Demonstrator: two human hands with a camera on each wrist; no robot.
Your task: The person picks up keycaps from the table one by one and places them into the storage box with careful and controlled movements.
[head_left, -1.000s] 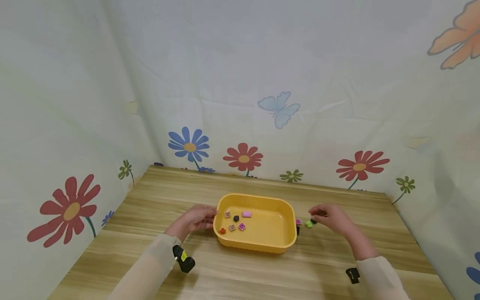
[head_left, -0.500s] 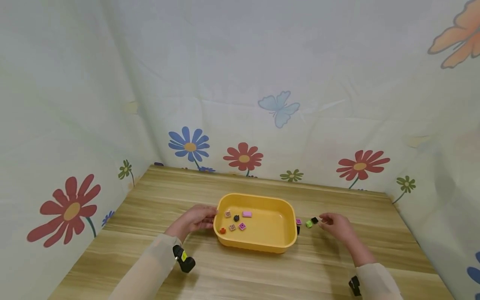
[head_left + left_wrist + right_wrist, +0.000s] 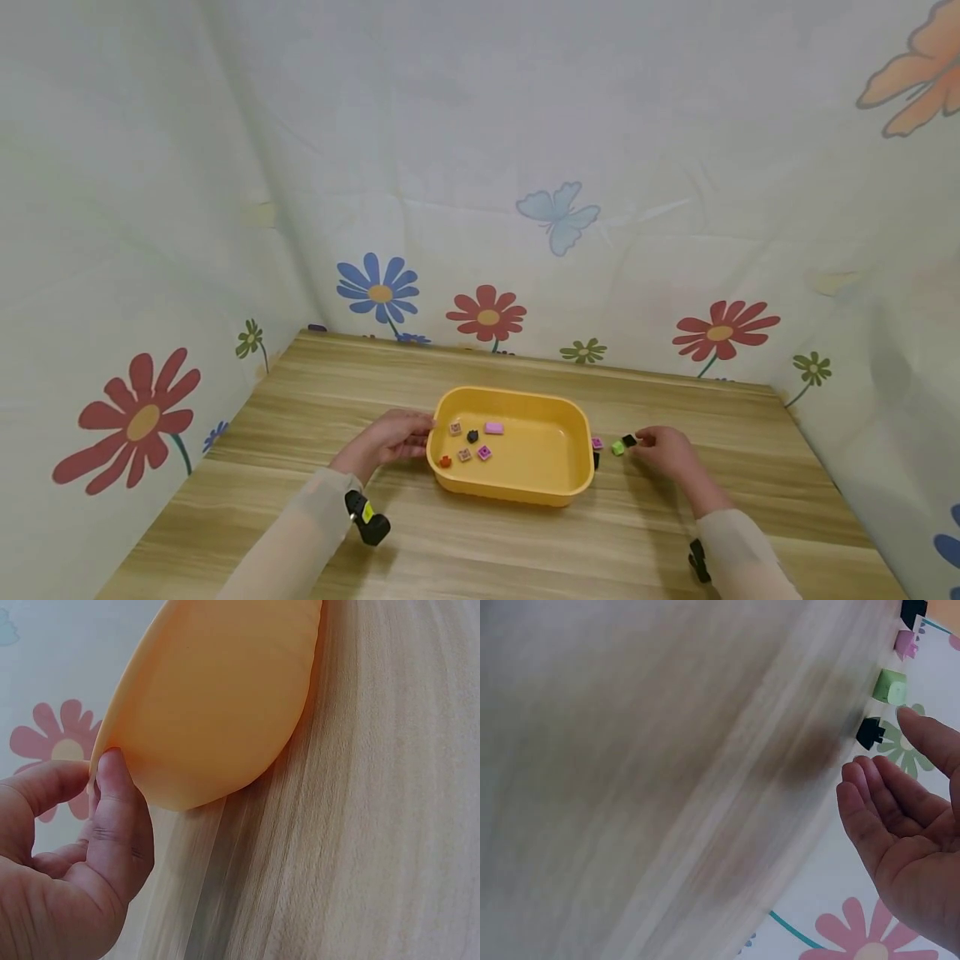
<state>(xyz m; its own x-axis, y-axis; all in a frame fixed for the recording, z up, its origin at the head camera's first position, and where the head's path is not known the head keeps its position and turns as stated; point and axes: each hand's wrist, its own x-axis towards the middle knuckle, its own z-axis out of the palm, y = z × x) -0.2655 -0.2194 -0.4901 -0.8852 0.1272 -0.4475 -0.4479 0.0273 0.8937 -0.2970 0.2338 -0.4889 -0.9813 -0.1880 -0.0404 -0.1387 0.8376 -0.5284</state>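
Observation:
At its left end, a yellow plastic tray (image 3: 513,490) has its rim pinched between the thumb and fingers of my left hand (image 3: 397,437). The left wrist view shows the thumb (image 3: 56,784) and fingertips on opposite sides of that rim. My right hand (image 3: 667,450) is just right of a small black toy brick (image 3: 629,440). In the right wrist view its thumb and fingers stand apart, the fingertips close to the black brick (image 3: 870,733) and nothing between them. A lime green brick (image 3: 618,448) lies beside the black one.
Inside the tray lie several small bricks, among them a pink one (image 3: 493,428), a black one (image 3: 472,436) and a red one (image 3: 446,462). By the tray's right end are a magenta brick (image 3: 597,443) and another black brick (image 3: 597,460). Flower-printed cloth (image 3: 637,250) surrounds the wooden table (image 3: 337,358).
My right hand has drawn back rightward from over the black brick, uncovering it, then come slightly closer again. My left hand and the tray have stayed put.

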